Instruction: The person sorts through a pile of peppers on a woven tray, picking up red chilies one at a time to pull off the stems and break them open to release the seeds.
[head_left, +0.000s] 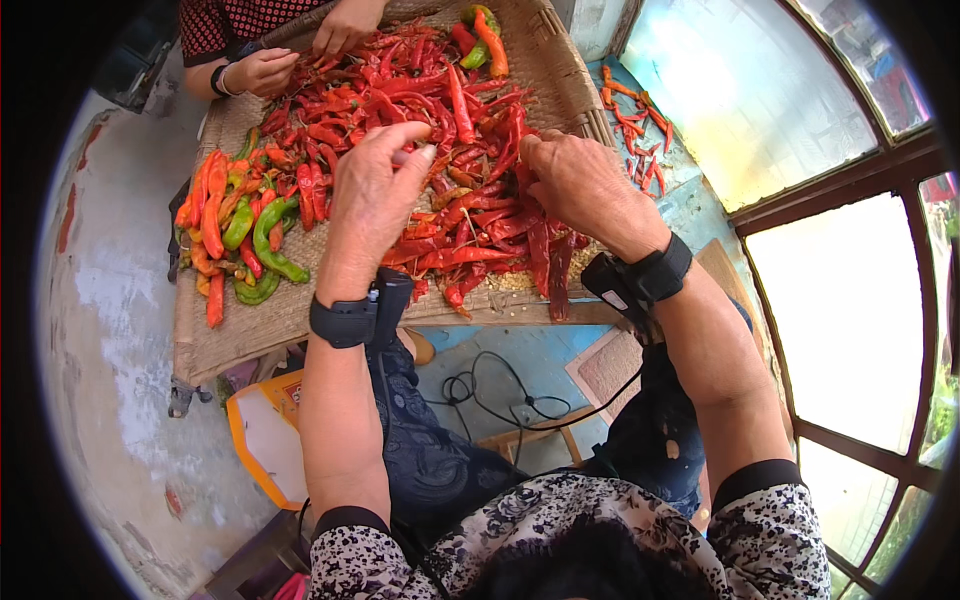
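A woven tray (225, 341) with a raised rim bears a large heap of red chili peppers (465, 210). Over the middle of the heap is my left hand (382, 187), thumb and forefinger close together; whether something is pinched between them I cannot tell. My right hand (585, 184) is at the heap's right side with curled fingers against red peppers, its grip hidden by the hand itself. Green peppers (274, 240) and orange peppers (214, 202) lie at the tray's left. Pale seeds (517, 281) are scattered near the front edge, beside long dark red pepper pieces.
Another person's hands (262, 71) work at the tray's far left. More red peppers (634, 124) lie on a blue surface by the windows (832, 300) at right. A black cable (487, 360) loops below the tray, near a white and orange bag (262, 442).
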